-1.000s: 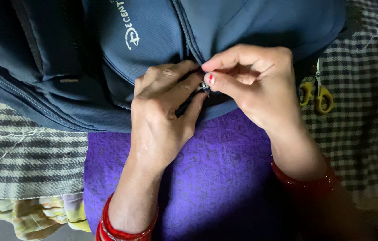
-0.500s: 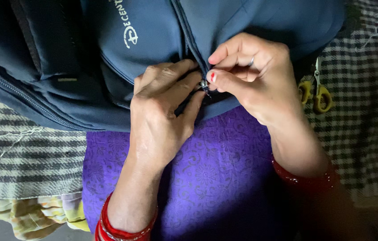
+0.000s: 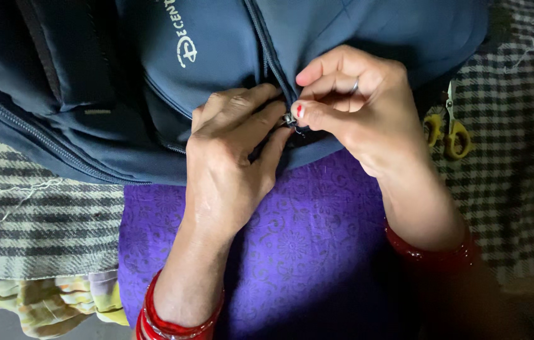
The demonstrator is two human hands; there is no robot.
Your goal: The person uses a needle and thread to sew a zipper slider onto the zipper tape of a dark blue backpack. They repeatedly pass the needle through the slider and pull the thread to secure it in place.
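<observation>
A dark blue backpack (image 3: 153,82) lies across my lap, over purple patterned cloth (image 3: 317,239). A zip track runs down its front to a small metal zip slider (image 3: 289,119) near the lower edge. My right hand (image 3: 355,107) pinches that slider between thumb and forefinger. My left hand (image 3: 232,157) presses the backpack fabric just left of the slider, fingers bent and gripping the edge. Red bangles sit on both wrists.
Yellow-handled scissors (image 3: 446,129) lie on the checked cloth (image 3: 519,157) to the right of the backpack. A striped grey cloth (image 3: 34,220) covers the left side, with yellow fabric (image 3: 46,302) at the bottom left corner. Loose white threads lie on both cloths.
My right hand has lifted slightly and shifted its pinch on the zip slider; my left hand stays pressed on the fabric. The backpack has hardly moved.
</observation>
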